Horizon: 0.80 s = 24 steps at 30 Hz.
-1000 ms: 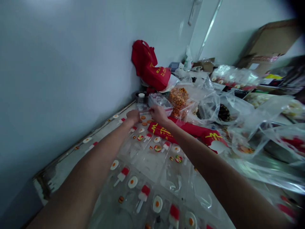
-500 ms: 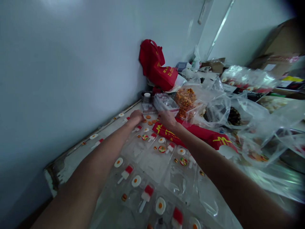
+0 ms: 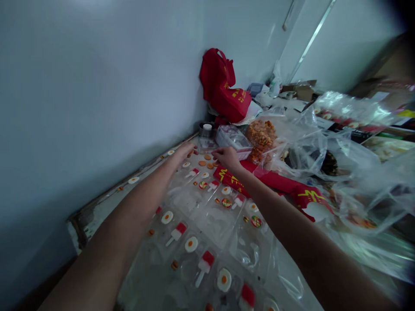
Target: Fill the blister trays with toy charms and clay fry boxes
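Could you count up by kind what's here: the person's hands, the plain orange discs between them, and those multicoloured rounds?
Left hand and right hand: 2
Plain orange discs, clearly visible between them: 4
Multicoloured rounds, clearly visible: 3
Total: 9; the hands and arms may hide more.

One view is on record: a camera worn on the person's head, facing forward and steeply down over a pale table [image 3: 108,205]. Two bare forearms [image 3: 300,233] enter at lower left and lower right and converge toward the left hand [image 3: 186,151] and right hand [image 3: 227,157] near frame centre. Nearest the lens, clear plastic trays [image 3: 210,226] fill the bottom centre. A smooth bluish-white wall [image 3: 97,86] occupies the left. Farther off are a red cloth bag [image 3: 227,93], upper centre, and brown cardboard boxes [image 3: 394,67], upper right.
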Available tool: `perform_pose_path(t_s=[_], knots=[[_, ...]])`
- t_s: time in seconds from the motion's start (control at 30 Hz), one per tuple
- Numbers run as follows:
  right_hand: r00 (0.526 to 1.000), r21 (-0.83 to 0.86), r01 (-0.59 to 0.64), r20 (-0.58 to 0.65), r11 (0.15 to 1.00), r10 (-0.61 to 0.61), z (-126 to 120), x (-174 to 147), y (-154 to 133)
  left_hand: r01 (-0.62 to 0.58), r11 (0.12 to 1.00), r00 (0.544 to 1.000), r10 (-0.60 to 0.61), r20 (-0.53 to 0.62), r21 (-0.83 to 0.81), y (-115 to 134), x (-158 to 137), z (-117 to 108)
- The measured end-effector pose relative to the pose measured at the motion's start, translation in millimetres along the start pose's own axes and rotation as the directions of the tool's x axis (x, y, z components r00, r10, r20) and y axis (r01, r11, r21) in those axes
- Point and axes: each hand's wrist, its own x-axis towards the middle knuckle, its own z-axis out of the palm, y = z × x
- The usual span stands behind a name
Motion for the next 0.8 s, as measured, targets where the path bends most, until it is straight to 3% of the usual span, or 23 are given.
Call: perform_pose_path(t_s=[0.07, 0.23, 0.5, 0.57, 0.63, 0.7, 0.77, 0.8], knots=[[0.997, 0.160, -0.054, 0.067, 0.986, 0.044, 14.2, 4.0, -10.7, 0.037, 0.998, 0.999, -0.036, 0.020, -0.048, 2.0, -11.3, -8.4], [0.990, 0.333, -0.110, 0.123, 0.936, 0.073, 48.5, 4.8, -27.8, 0.037, 0.985, 0.997, -0.026, 0.069, -0.169, -2.0, -48.5, -16.8], [0.978, 0.418, -0.145, 0.200, 0.897, 0.065, 61.8, -11.3, -40.0, -0.036, 0.983, 0.997, 0.024, -0.069, -0.180, -16.2, -80.8, -32.2], [0.981, 0.236, -0.037, 0.194, 0.971, -0.010, 63.7, -15.7, -43.7, -0.032, 0.990, 0.994, 0.017, -0.108, -0.136, -24.8, -84.8, -44.2], [0.969, -0.142, 0.190, 0.189, 0.971, -0.162, 68.5, -20.2, -47.2, -0.031, 0.996, 0.986, 0.017, -0.163, -0.080, -34.4, -89.3, -57.3], [0.907, -0.488, 0.415, 0.283, 0.768, -0.311, 76.8, -25.1, -50.7, -0.040, 0.999, 0.977, 0.035, -0.210, -0.017, -43.1, -93.9, -68.4], [0.839, -0.613, 0.544, 0.406, 0.573, -0.363, 88.0, -31.3, -54.5, -0.056, 0.997, 0.973, 0.065, -0.221, 0.047, -49.1, -97.8, -75.2], [0.813, -0.622, 0.582, 0.450, 0.524, -0.369, 94.2, -35.0, -56.4, -0.065, 0.995, 0.973, 0.080, -0.215, 0.078, -50.8, -98.9, -76.7]])
